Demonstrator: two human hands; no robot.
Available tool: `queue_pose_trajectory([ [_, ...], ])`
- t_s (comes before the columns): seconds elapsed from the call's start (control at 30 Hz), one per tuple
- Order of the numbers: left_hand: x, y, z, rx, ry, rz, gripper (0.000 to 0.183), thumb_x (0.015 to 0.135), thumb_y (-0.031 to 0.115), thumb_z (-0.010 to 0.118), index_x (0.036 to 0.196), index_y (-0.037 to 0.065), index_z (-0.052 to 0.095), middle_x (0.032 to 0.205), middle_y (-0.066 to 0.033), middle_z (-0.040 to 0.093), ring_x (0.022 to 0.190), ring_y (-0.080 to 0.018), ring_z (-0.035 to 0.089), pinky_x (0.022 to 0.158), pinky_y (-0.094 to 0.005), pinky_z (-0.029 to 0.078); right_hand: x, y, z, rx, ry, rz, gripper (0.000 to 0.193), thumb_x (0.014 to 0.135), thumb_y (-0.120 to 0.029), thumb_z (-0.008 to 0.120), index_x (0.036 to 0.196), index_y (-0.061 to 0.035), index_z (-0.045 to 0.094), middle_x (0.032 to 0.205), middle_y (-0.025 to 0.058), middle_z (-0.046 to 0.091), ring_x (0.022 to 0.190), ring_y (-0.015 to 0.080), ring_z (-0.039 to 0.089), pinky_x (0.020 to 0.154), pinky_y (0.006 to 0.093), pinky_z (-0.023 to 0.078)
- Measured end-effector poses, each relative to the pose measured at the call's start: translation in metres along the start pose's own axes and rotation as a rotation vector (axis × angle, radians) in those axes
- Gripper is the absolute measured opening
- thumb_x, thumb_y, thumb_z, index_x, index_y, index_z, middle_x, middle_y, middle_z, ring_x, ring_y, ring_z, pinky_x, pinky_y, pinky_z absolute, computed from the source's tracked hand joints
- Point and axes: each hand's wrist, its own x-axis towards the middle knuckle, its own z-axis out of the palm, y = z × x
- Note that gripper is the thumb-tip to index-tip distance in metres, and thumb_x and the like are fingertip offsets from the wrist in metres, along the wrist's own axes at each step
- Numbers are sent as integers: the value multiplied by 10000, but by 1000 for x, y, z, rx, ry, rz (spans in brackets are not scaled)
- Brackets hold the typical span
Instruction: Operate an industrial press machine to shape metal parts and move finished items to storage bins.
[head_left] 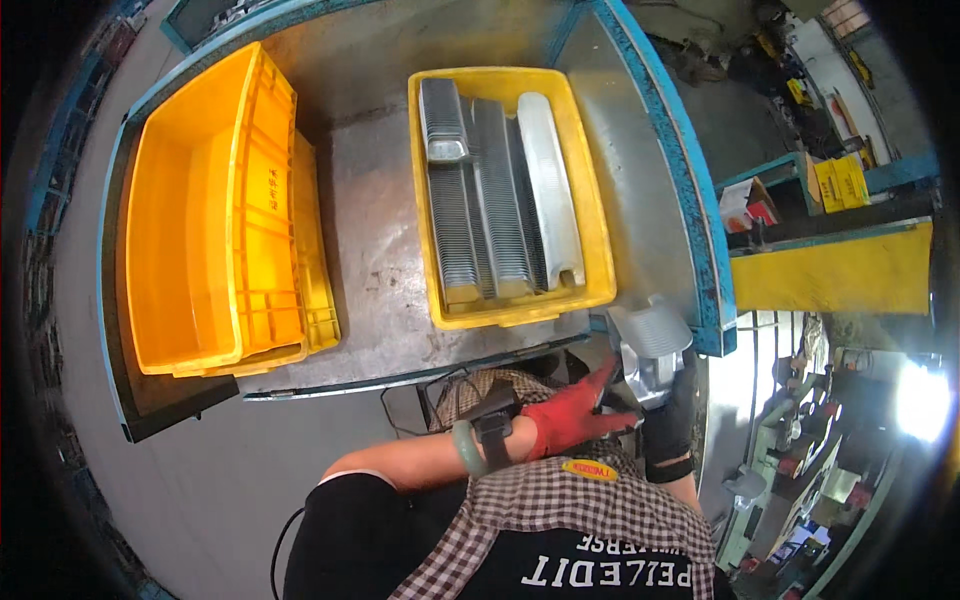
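My left hand (575, 412), in a red glove, reaches across my body with its fingers apart. Its fingertips come close to several shiny metal pieces (652, 350) with rounded ends, bunched together. Whether they touch them I cannot tell. Against the right and lower side of these pieces, my right hand (672, 425) in a black glove is closed on them, its fingers partly hidden. Just beyond lies a yellow crate (515, 318), holding long nested rows of similar metal pieces (500, 190) and one paler row along its right side.
The crate stands on a metal-topped table (375, 240) with a raised blue rim (690, 190). Stacked yellow crates (185, 220) sit tilted at the left. To the right are a yellow panel (840, 270), small boxes (840, 183) and green machinery (780, 470).
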Motion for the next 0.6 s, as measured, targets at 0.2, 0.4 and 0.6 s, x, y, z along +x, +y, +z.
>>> queue_pose_trajectory([
  [0.2, 7, -11, -6, -54, 15, 17, 952, 821, 452, 622, 1410, -59, 74, 1432, -274, 232, 1340, -341, 246, 1096, -375, 220, -1, 13, -20, -309, 94, 98, 478, 991, -376, 309, 1391, -116, 291, 1302, 89, 440, 1130, 212, 494, 897, 346, 455],
  [0.4, 21, -27, -6, -78, 64, -69, 940, 818, 430, 634, 1421, -26, 76, 1407, -262, 295, 1319, -314, 298, 1079, -375, 253, 16, 20, -16, -447, 59, 75, 509, 970, -401, 362, 1386, -116, 294, 1301, 95, 436, 1120, 211, 497, 879, 338, 463],
  [0.6, 28, -32, -7, -269, 134, -50, 886, 831, 329, 655, 1433, 18, 86, 1372, -187, 380, 1248, -232, 392, 1019, -345, 340, 26, 24, 3, -476, 49, -28, 510, 974, -385, 368, 1338, -29, 343, 1281, 117, 450, 1144, 237, 470, 941, 382, 413],
])
